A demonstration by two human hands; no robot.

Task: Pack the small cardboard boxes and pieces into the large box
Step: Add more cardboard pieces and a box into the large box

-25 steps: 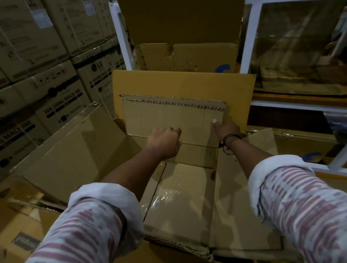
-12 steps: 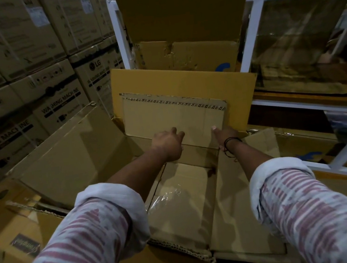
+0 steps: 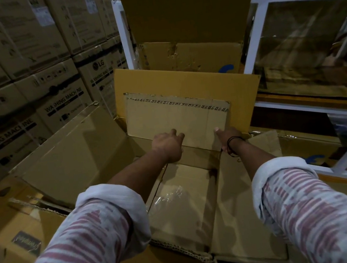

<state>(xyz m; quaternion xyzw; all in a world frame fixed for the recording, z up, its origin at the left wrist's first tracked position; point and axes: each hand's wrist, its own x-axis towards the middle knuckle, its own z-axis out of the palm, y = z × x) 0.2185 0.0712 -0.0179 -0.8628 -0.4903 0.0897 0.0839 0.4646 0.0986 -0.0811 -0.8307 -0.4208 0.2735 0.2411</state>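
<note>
"Near the middle of the frame, what's that sheet standing up for?"

"That's a cardboard piece [image 3: 178, 122] with a printed strip along its top edge. It leans on the far flap [image 3: 184, 80] of the large box [image 3: 69, 156], with its lower edge down inside. Standing it flat against a wall looks like a way to keep the floor free for bulkier bits."

"And the hands?"

"Both sit at its lower edge. The left hand [image 3: 166, 146] reaches forward with fingers loosely stretched and tips on the sheet's face. It's wrapped round nothing, so I'd say it's pressing rather than gripping. The right hand [image 3: 228, 139], with a dark band [image 3: 231, 141] at the wrist, lays its thumb up the sheet near the lower right corner. Its other fingers are hidden, so I can't tell whether it pinches the edge or only steadies it."

"Anything packed already?"

"Flattened pieces [image 3: 190, 211] lie in the box below the arms at lower centre, and one has a shiny patch of clear tape [image 3: 169, 196]. By my reading, packing is under way."

"What's around?"

"Stacked washing-machine cartons [image 3: 55, 90] at upper left and a white shelf frame [image 3: 253, 35] at upper right. The box is opened wide, which leaves room for both arms."
</note>
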